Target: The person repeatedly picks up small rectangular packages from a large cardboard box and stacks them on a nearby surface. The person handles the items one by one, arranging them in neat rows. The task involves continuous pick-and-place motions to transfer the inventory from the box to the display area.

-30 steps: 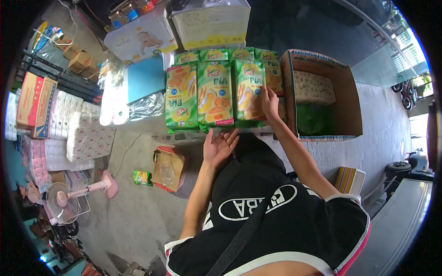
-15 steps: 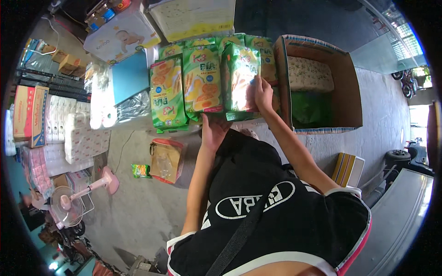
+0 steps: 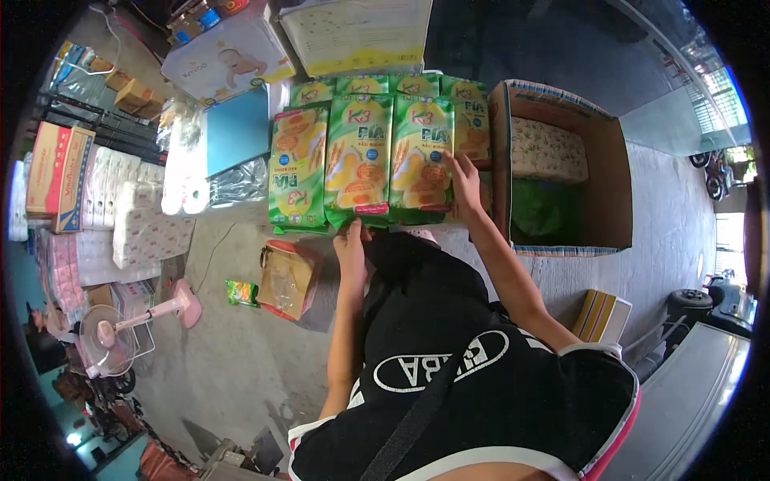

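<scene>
By the near edge of the counter (image 3: 255,212), the left hand (image 3: 350,247) touches the middle green packet (image 3: 358,156) (whether gripping, I cannot tell), the right hand (image 3: 466,184), fingers loose, rests against the right green packet (image 3: 421,156), and 4 back packets (image 3: 361,85) stand behind.

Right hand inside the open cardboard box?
No, the right hand is at the right edge of the rightmost front-row green pastry packet, outside the open cardboard box.

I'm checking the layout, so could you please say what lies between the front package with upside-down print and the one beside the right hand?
The head view shows one green front package between them, its lower end at the left hand.
</scene>
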Action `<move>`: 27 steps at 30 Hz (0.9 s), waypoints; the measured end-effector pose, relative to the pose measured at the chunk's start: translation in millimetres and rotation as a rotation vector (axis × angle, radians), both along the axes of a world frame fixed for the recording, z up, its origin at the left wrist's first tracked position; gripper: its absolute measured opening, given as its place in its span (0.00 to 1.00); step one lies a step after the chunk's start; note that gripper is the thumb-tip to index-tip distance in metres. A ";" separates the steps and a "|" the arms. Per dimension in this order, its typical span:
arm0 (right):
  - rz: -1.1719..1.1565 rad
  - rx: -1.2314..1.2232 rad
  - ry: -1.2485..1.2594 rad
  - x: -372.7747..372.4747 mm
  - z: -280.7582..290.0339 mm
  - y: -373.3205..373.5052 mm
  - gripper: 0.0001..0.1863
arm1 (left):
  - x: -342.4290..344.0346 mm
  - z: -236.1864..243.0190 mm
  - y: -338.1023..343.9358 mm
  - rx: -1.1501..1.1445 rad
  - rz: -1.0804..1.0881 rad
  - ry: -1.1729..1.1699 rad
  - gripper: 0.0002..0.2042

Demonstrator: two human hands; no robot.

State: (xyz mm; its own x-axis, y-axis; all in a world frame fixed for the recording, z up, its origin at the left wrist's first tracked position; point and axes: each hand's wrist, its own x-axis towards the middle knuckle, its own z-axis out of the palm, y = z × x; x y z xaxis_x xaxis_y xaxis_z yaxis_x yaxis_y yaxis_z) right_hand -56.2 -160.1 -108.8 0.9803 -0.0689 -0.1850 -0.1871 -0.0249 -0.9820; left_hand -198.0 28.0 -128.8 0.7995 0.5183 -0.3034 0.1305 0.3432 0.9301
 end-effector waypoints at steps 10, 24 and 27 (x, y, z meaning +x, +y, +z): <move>0.060 -0.020 -0.094 3.2 -8.9 -6.4 0.18 | -5.6 -5.1 -4.0 -0.032 0.020 -0.004 0.10; 0.103 -0.004 -0.099 10.3 -23.2 -17.1 0.16 | -40.9 9.4 31.7 -0.203 0.279 -0.186 0.12; 0.124 -0.018 -0.121 9.5 -23.5 -15.6 0.17 | -33.5 6.1 37.8 -0.137 0.285 -0.046 0.13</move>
State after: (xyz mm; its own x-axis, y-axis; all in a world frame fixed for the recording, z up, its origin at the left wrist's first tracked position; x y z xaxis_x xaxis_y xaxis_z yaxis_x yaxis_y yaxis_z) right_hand -46.8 -175.8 -132.4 0.9966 0.0513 -0.0645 -0.0616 -0.0576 -0.9964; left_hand -231.4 65.8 -122.7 0.6421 0.6807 -0.3527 -0.0302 0.4821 0.8756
